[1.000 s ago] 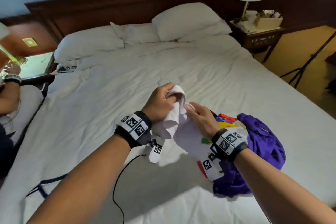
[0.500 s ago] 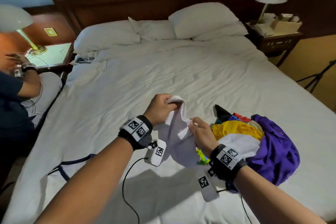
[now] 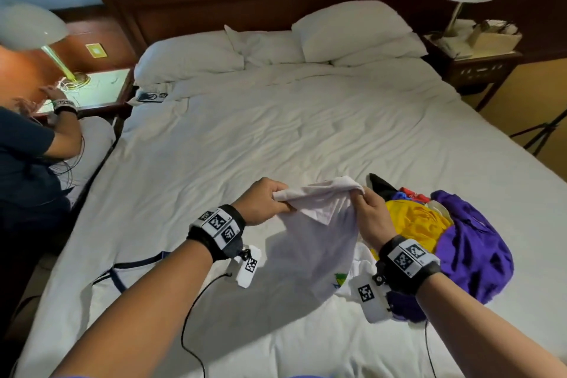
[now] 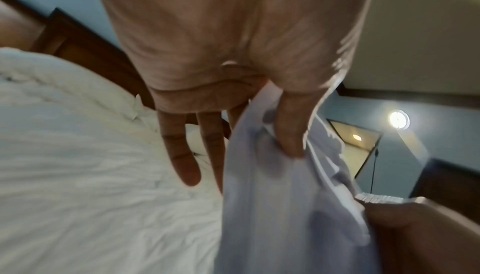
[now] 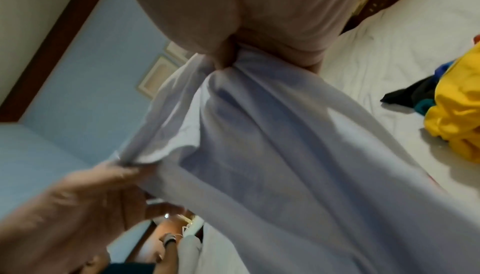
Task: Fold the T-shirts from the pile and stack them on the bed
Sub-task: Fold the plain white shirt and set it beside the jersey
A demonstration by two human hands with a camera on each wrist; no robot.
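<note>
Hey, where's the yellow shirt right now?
In the head view, the yellow shirt lies in the pile at the bed's right side, beside the purple shirt, just behind the right hand.

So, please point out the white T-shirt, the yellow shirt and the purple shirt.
white T-shirt [image 3: 319, 242], head view, hanging middle part.
yellow shirt [image 3: 414, 224], head view, crumpled top.
purple shirt [image 3: 478, 242], head view, right bulk.

The head view looks forward and down from above the foot of the white-sheeted bed [image 3: 276, 132], wooden headboard along the frame top. The left wrist view looks along the palm, very near, bed at lower left. The right wrist view sits equally close. All share the pale white cotton T-shirt [image 3: 319, 224].
</note>
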